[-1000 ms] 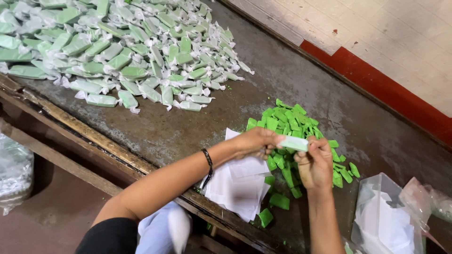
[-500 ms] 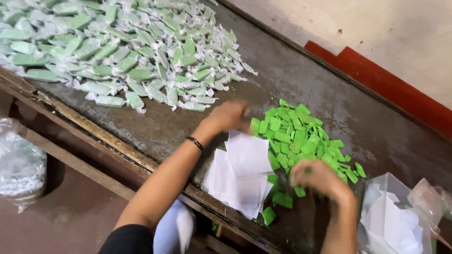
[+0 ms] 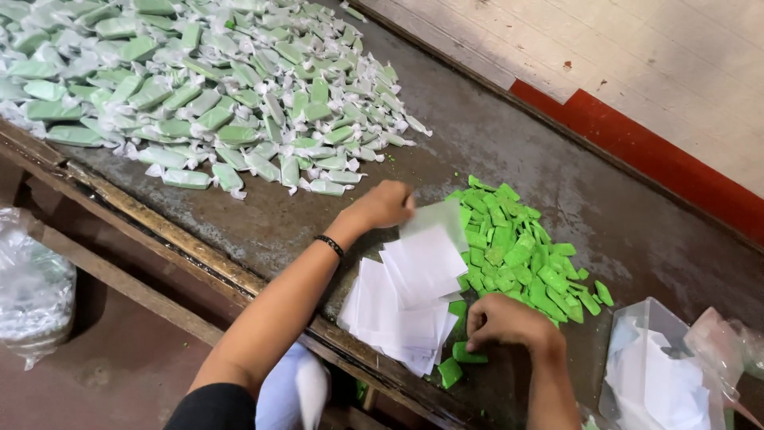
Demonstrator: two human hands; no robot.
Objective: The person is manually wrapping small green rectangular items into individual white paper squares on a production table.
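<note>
Dark, worn metal tabletop (image 3: 509,143), wooden rail along the near edge, pale tiled floor with a red strip beyond the far side.

Your left hand (image 3: 382,205) is out over the table, fingers curled, pinching one thin white sheet (image 3: 436,216) lifted off the paper stack (image 3: 398,306). The sheet is blurred and tilted up, far corner toward the green pile. A black band sits on that wrist.

Your right hand (image 3: 501,322) is closed down knuckles-up at the near edge of the loose green pieces (image 3: 517,251); the fingertips press on one green piece (image 3: 469,354) just beside the stack. I judge it is gripping that piece, though the fingers hide the contact.

Layout reads as a work line: paper stack in the near middle between both hands, bare green pieces right of it within easy reach of the right hand, wrapped pieces (image 3: 199,87) spread in a wide heap at the far left, well apart from the unwrapped ones so the two don't mix.

Clear plastic tub (image 3: 660,374) holding more white paper at the near right. Clear bag (image 3: 32,287) below the table at the left.
</note>
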